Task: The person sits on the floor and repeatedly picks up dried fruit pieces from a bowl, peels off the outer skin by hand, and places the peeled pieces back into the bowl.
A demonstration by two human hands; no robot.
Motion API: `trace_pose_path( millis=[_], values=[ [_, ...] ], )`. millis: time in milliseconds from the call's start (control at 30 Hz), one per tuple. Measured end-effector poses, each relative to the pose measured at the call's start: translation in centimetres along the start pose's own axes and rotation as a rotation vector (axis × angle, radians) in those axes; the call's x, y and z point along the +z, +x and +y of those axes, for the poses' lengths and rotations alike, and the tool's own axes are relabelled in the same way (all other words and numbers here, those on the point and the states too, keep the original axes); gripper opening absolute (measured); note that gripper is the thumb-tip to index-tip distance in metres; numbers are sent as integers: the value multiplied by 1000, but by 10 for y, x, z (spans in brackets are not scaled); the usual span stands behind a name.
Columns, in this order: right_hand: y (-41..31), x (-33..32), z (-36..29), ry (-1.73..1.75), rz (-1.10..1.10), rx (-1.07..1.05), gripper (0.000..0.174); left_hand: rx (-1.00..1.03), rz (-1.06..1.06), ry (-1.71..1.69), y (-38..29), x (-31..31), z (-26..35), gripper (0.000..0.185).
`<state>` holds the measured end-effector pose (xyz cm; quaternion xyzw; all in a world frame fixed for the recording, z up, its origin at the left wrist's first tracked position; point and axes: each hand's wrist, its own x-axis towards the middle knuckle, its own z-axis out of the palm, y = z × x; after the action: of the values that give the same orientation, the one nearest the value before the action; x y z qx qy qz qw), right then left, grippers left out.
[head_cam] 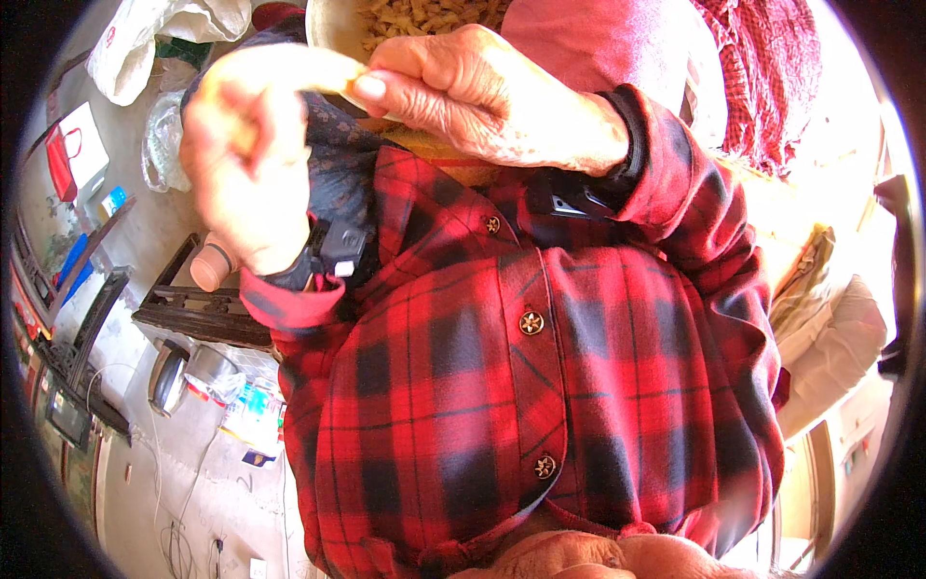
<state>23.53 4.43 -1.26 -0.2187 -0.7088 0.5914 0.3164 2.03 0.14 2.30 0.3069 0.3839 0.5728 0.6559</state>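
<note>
My left hand [242, 152] is raised palm up, blurred and overexposed. Its fingers reach across to the fingertips of my right hand [492, 101]. There my right thumb and fingers pinch what looks like a small yellowish piece [351, 84], mostly hidden between the fingertips. Just beyond the hands, a pale basin [334, 22] holds many yellow-brown pieces [427, 13], whose kind I cannot tell. A dark device [341, 246] is strapped at my left wrist, and another dark device [571, 199] sits by my right wrist.
Pink cloth [615, 43] and a red checked cloth [767, 79] lie at the far right. To the left are a white bag [134, 47], a clear plastic bag [165, 141], a pink bottle [212, 264] and a dark wooden frame [210, 315]. A kettle [168, 378] and cables are on the floor.
</note>
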Motion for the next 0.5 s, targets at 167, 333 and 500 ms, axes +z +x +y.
trace_pose_path(
  millis=[167, 333, 500],
  values=[
    [-11, -7, 6, 211, 76, 222, 32, 166, -178, 858, 15, 24, -36, 26],
    [-20, -2, 34, 411, 275, 164, 37, 422, -348, 1190, 31, 23, -52, 28],
    [-14, -8, 28, 275, 194, 298, 38, 388, -382, 1313, 40, 25, -52, 25]
  ],
)
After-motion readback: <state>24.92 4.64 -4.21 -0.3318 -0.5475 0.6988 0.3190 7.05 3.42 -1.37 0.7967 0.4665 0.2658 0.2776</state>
